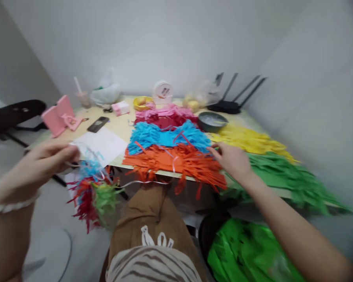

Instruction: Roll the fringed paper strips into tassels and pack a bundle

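My left hand [51, 156] is pinched shut at the left, holding up a white ribbon [141, 182] from which a dangling bunch of blue, red and green fringed paper [94, 192] hangs below the table edge. My right hand [231, 158] reaches onto the table, fingers curled at the seam where the orange fringed paper [176, 160], blue fringed paper [164, 137] and green fringed paper [285, 176] meet. What its fingertips hold is blurred.
The wooden table [120, 127] also carries pink fringe [167, 113], yellow fringe [250, 139], a grey bowl [211, 121], white sheet [101, 145], phone [98, 124], pink stand [60, 115], drink cup [82, 98] and router [229, 103]. A green bag [247, 250] sits by my knee.
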Demonstrator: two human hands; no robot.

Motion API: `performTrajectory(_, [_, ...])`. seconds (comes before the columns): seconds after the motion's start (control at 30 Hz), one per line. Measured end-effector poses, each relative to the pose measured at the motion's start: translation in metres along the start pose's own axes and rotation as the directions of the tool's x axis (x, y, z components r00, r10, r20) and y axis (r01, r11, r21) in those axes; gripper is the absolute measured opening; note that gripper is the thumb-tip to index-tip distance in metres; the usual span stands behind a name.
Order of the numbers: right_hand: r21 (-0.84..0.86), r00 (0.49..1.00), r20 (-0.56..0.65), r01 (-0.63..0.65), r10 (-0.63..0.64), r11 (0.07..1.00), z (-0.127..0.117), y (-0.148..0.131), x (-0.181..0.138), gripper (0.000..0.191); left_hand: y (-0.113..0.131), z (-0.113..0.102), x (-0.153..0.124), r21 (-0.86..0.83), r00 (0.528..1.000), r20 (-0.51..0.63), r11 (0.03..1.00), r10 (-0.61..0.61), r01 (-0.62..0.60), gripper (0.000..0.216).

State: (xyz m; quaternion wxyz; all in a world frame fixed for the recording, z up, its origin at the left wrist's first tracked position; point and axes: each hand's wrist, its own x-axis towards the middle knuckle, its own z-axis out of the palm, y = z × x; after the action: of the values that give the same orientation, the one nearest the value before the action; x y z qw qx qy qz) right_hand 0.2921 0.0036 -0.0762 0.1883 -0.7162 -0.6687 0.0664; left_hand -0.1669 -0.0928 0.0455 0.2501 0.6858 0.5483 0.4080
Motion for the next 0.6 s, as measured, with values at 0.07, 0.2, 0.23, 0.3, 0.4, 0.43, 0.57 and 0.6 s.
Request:
performTrajectory(0.07, [0.260,0.942,-0.061,0.336,-0.331,0.905,-0.010,-0.059,-0.013,0.023,0.005,0.009,-0.004,0.099,0.983,0.151,0.991,-0.100,0.086,0.043])
performTrajectory(0.2, [0.741,0.649,0.169,0.412,-0.741,0.530,-0.002,-0.180,-0.055,0.049,0.012,0.032,-0.005,0.154,0.951,0.276,0.983,-0.142,0.102,0.043])
performTrajectory(0.23, [0.807,0.580,0.232,0.333,-0.781,0.487,0.006,-0.201,-0.062,0.057,0.012,0.036,-0.006,0.142,0.941,0.314,0.986,-0.128,0.087,0.044])
performTrajectory(0.3, [0.837,0.485,0.319,0.260,-0.815,0.482,0.021,-0.229,-0.067,0.037,0.011,0.041,-0.009,0.110,0.925,0.366,0.992,-0.098,0.062,0.044])
performTrajectory(0.4, [0.796,0.439,0.338,0.338,-0.832,0.502,0.020,-0.233,-0.058,0.015,0.002,0.042,-0.014,0.113,0.919,0.382,0.992,-0.095,0.056,0.043])
performTrajectory(0.43, [0.790,0.433,0.328,0.362,-0.840,0.495,0.013,-0.228,-0.053,0.021,-0.002,0.040,-0.016,0.128,0.916,0.386,0.990,-0.109,0.063,0.042])
performTrajectory(0.57, [0.813,0.473,0.309,0.319,-0.825,0.487,-0.034,-0.191,-0.036,0.030,-0.022,0.015,-0.016,0.199,0.924,0.356,0.977,-0.141,0.073,0.044])
performTrajectory(0.6, [0.807,0.513,0.312,0.301,-0.799,0.508,-0.046,-0.178,-0.031,0.033,-0.027,0.001,-0.017,0.230,0.947,0.286,0.970,-0.146,0.080,0.047])
